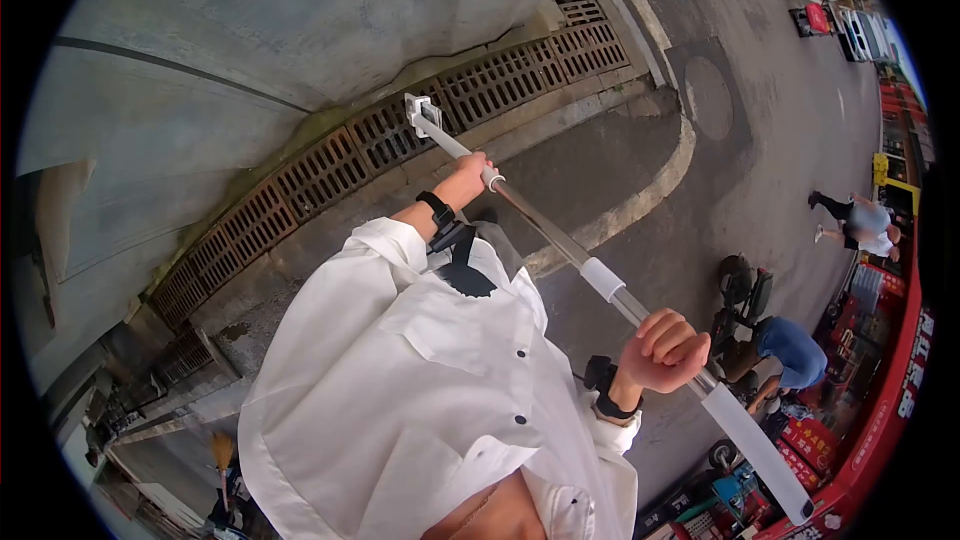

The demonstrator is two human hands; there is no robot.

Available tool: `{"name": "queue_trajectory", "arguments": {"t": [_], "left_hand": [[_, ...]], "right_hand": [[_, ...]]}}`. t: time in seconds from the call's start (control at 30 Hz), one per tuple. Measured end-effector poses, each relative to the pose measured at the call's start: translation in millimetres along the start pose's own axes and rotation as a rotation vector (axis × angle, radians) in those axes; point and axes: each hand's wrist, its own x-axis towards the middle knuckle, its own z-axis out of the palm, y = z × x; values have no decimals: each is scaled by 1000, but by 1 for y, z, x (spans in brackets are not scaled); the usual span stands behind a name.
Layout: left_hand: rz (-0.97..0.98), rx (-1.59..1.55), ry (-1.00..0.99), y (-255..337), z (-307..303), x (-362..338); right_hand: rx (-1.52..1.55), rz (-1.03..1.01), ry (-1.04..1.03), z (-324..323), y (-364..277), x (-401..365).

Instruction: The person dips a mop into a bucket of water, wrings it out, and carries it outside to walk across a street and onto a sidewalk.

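I hold a long metal pole [560,240] with both hands; it runs diagonally from upper left to lower right. My left hand [470,176] grips it far out, just below the white bracket head [420,112], which hangs over the drain grate [330,155]. My right hand [662,348] is closed around the pole nearer my body, between a white taped band [602,278] and the thick white lower end [760,450]. Both wrists carry black bands. My white shirt [420,390] fills the lower middle.
A concrete wall [250,30] rises beyond the long rusty grate. Asphalt with a painted curb line [640,202] lies to the right. A crouching person in blue [790,350], a scooter [740,290], a walking person [860,220] and red shopfronts [900,360] stand at the right. A broom [222,452] is at the lower left.
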Motion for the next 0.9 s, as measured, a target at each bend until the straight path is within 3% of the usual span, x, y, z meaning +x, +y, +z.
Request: {"name": "queue_trajectory", "arguments": {"t": [0.37,0.5,0.6,0.67,0.9], "left_hand": [[-84,278,-71,-108,63,-116],[-98,396,-136,-147,75,-136],[-191,410,-300,-175,82,-145],[-426,454,-496,-197,82,-151],[-679,432,-545,-298,101,-168]], "right_hand": [[-131,14,162,-48,75,-73],[-160,-11,251,-82,48,-84],[-199,-54,373,-119,24,-94],[-224,-96,400,-144,-1,-107],[-337,-205,467,-215,-74,-152]]}}
